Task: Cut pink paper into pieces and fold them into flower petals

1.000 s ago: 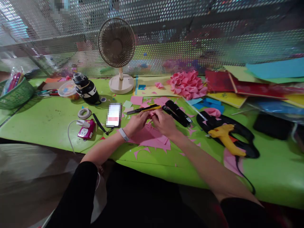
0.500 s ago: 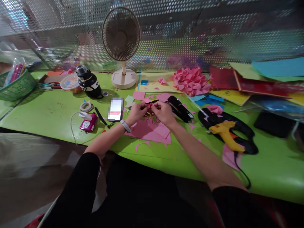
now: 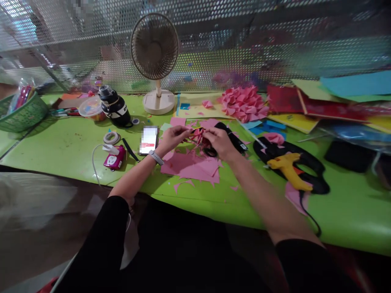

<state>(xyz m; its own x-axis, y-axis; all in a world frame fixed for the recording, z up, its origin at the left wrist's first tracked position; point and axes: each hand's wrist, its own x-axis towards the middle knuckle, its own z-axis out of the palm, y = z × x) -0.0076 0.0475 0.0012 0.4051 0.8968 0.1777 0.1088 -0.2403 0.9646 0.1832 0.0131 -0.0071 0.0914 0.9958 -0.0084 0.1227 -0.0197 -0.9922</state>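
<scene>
My left hand [image 3: 171, 137] and my right hand [image 3: 220, 143] meet above the green table [image 3: 61, 150]. Both pinch a small folded pink paper piece [image 3: 197, 137] between their fingertips. The left hand wears a pale wristband. Under the hands lie flat pink paper sheets [image 3: 192, 166] and scattered pink offcuts. A yellow box cutter [image 3: 195, 130] shows just behind the piece. A black stapler [image 3: 235, 140] lies partly behind my right hand. A dark shape under the right fingers is too blurred to name.
A phone [image 3: 148, 140], tape roll [image 3: 110, 137], pink charger [image 3: 114, 158] and black bottle [image 3: 114, 106] sit left. A fan [image 3: 156, 61] stands behind. Folded pink pieces [image 3: 244, 103], a yellow glue gun [image 3: 288, 170] and coloured sheets [image 3: 336, 101] lie right. A green basket [image 3: 21, 116] is far left.
My hands have lifted the pink piece off the sheets and moved slightly right. The right hand has shifted toward the stapler. The view has tilted a little.
</scene>
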